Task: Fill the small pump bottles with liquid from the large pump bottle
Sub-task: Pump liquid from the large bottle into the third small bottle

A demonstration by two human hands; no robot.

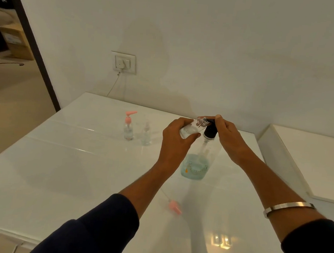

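A large clear pump bottle (196, 166) with pale blue liquid in its lower part stands on the white table (60, 168). Its black pump head (210, 131) sits under my right hand (230, 138), whose fingers rest on top of it. My left hand (178, 137) grips a small clear bottle (191, 128) without a cap, tilted with its threaded mouth at the pump's nozzle. A loose pink pump cap (174, 206) with its tube lies on the table near me. Farther left stand a small bottle with a pink pump (129, 126) and a small bottle with a clear pump (146, 133).
The table meets the white wall at the back. A wall socket (124, 63) with a plugged cable hangs above the table's far edge. A second white surface (308, 162) adjoins on the right. A doorway with a dark frame (35, 48) opens on the left.
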